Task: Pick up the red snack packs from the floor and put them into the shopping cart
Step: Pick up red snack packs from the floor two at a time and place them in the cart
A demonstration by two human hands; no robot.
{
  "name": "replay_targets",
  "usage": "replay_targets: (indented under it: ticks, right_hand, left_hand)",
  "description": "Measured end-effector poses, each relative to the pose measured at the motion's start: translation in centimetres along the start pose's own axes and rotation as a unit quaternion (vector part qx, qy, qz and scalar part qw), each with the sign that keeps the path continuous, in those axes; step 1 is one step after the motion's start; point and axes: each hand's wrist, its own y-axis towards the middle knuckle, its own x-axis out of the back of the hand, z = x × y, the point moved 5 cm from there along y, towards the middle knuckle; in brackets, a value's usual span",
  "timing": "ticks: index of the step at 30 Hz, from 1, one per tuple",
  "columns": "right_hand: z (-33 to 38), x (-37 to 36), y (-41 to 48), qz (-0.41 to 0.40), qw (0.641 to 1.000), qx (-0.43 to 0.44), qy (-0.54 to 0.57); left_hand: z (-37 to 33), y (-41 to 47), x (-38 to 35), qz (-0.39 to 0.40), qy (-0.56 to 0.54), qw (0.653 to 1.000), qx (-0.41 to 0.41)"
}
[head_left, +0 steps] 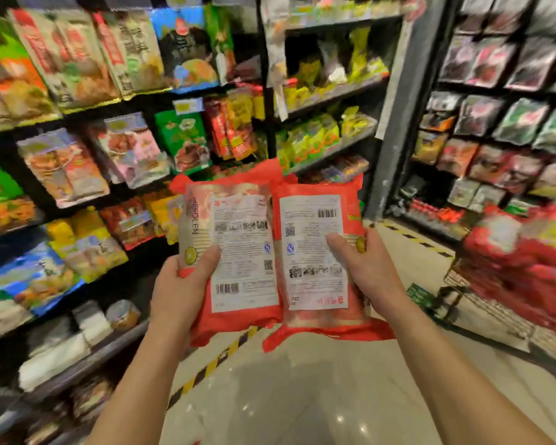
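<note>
Head view: a shop aisle with a glossy pale tiled floor (pixel 286 396) that reflects the ceiling lights. A yellow-and-black striped tape line (pixel 212 364) runs along the foot of the dark metal shelves (pixel 87 364) on the left. These shelves hold crinkly printed snack bags in many colours. A grey pillar (pixel 398 107) stands behind, and to its right a dark rack (pixel 495 91) holds flat foil pouches.

The left hand (pixel 180 284) grips the left red plastic snack pack (pixel 238 252) at its outer edge, with the thumb across the white printed label and the fingers hidden behind. The right hand (pixel 366 268) holds the right red plastic snack pack (pixel 315 252) in the same way. Both packs are flat, soft rectangles with crimped ends, held in the air in front of the chest. They sit side by side with their inner edges touching. Their long axes run away from the person, and the label sides face the camera. The barcode is at the near end on the left pack and at the far end on the right one.

At the right edge, blurred, a wire shopping cart (pixel 495 316) carries a heap of red packs (pixel 527 258).
</note>
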Motion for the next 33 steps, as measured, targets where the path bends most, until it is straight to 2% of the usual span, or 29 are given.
replay_targets:
  ticks: [7, 14, 22, 33]
  right_hand:
    - [-5.3, 21.1, 5.1, -0.132, 0.990, -0.036, -0.025]
    - [-9.8, 39.4, 6.0, -0.252, 0.966, -0.064, 0.004]
    - [-15.8, 53.2, 7.4, -0.360, 0.926, -0.110, 0.026]
    - [-23.5, 72.2, 13.7, -0.473, 0.860, -0.190, 0.023]
  left_hand:
    - [-2.4, -1.0, -23.9, 0.146, 0.010, 0.989, -0.020]
    - [-3.3, -5.0, -45.4, 0.269, 0.028, 0.962, -0.035]
    - [-2.2, -8.1, -65.5, 0.390, 0.071, 0.917, -0.042]
    - [1.1, -11.7, -94.9, 0.532, 0.093, 0.841, 0.014]
